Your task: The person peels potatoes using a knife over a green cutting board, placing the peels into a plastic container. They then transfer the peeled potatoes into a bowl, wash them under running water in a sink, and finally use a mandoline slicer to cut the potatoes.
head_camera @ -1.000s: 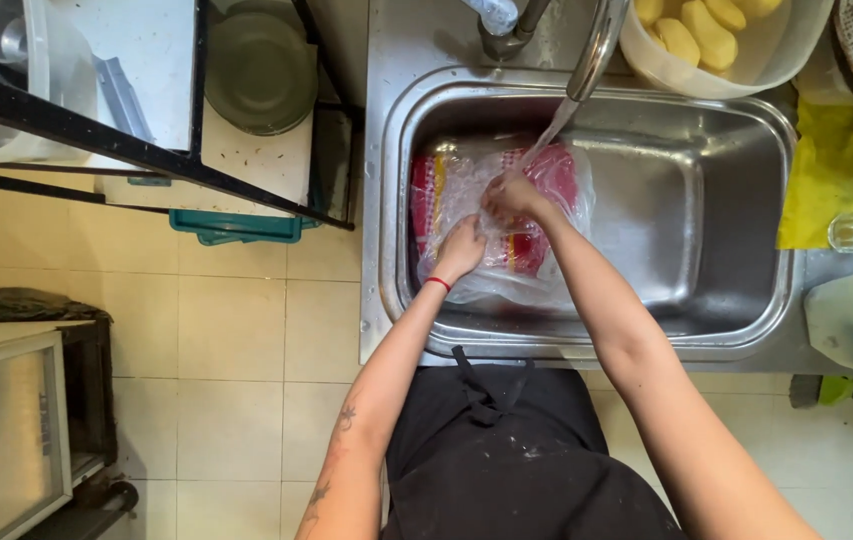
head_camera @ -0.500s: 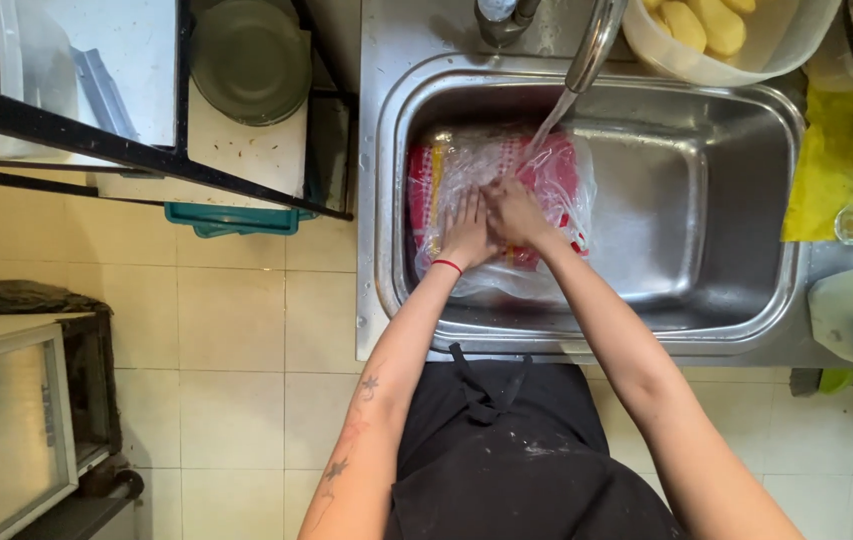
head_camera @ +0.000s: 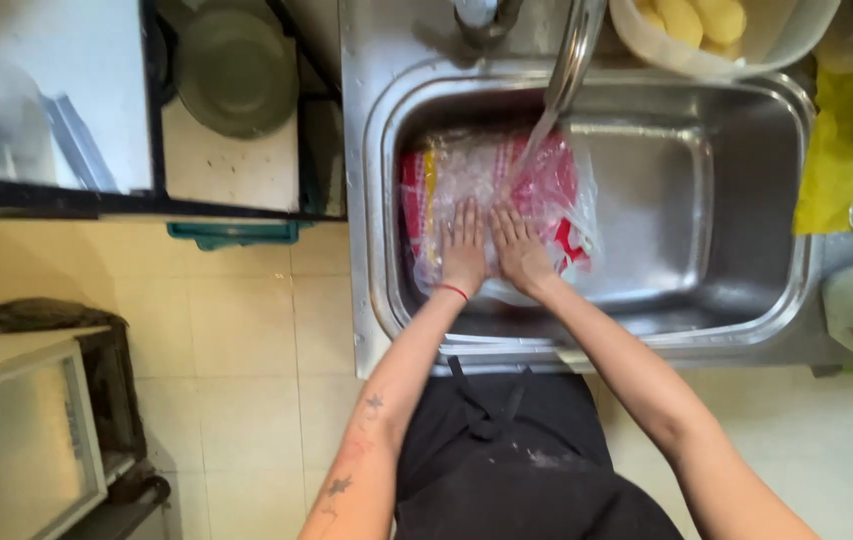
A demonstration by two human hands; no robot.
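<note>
Right now my left hand [head_camera: 464, 252] and right hand [head_camera: 520, 250] lie flat, fingers spread, on the plastic bag [head_camera: 506, 195]; water [head_camera: 538, 135] (running steadily) could splash outward; wet plastic may slide.

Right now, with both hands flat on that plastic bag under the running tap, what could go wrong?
Water from the tap strikes the crinkled plastic bag, so it may spray over the sink rim. The left hand and right hand only press flat, with no grip, so the wet bag could slide. The bag may also block the drain, which cannot be seen.
</note>
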